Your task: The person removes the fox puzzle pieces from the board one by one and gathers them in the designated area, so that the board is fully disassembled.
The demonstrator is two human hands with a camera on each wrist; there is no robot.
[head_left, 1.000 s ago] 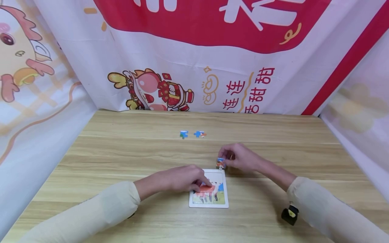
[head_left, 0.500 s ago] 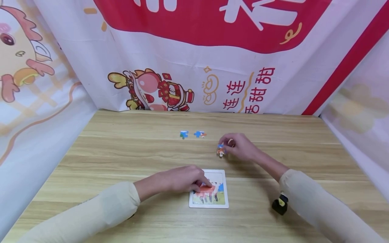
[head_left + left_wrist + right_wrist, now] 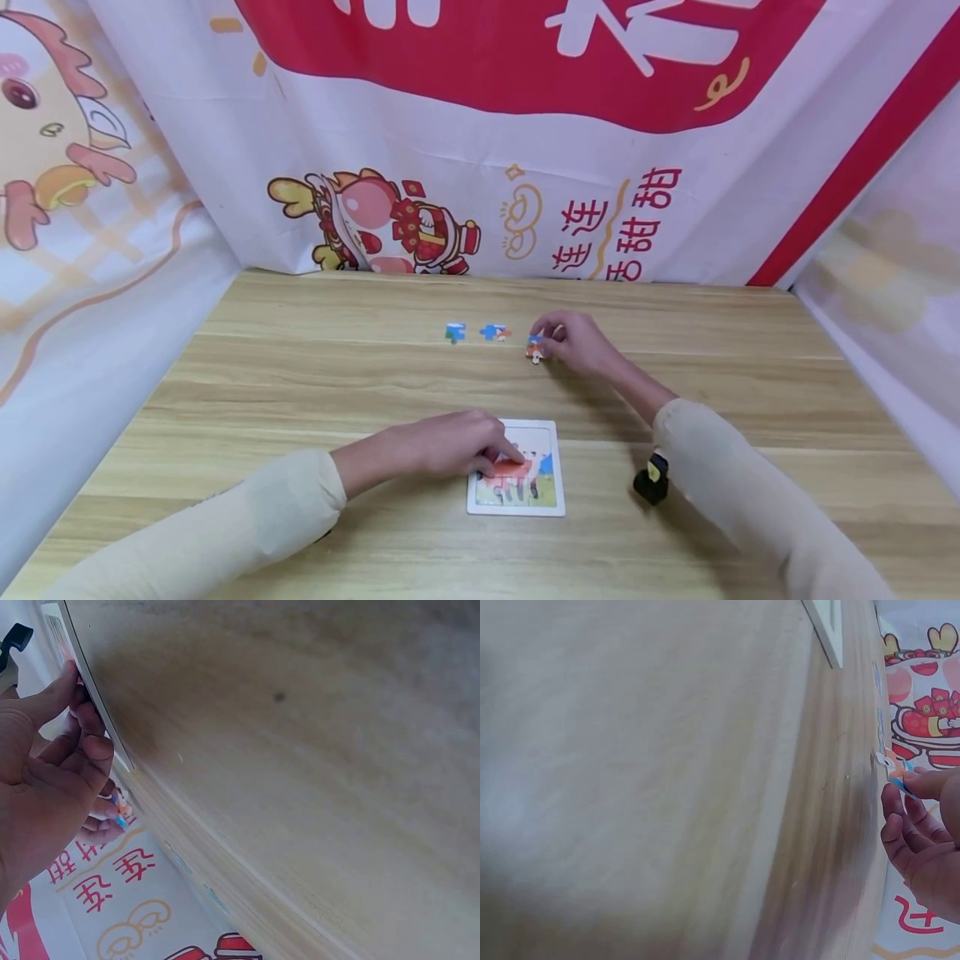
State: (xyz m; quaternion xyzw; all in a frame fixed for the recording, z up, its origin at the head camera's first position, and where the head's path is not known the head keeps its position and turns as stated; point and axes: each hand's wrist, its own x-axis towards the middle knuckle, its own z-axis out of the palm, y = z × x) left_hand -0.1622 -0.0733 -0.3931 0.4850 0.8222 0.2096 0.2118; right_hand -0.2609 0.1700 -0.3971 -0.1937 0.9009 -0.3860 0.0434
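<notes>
1. The right hand (image 3: 573, 340) pinches a puzzle piece (image 3: 534, 350) between thumb and fingers, near the far edge of the desk (image 3: 337, 350).
2. This piece is blue on its far side, orange in the middle, and ends in a white knob with a dark mark; whether it touches the desk, I cannot tell.
3. The left hand (image 3: 457, 442) rests on the puzzle picture (image 3: 542, 490), index finger extended across it, grasping nothing that shows.
4. That picture shows an orange-bodied animal with dark legs on yellow-green ground, pale above, inside a square white frame (image 3: 517, 511) about midway between the desk's left and right edges.
5. Close to the far edge lie a blue-and-green piece (image 3: 456, 332) and a blue-and-orange piece (image 3: 492, 332), side by side, apart.
</notes>
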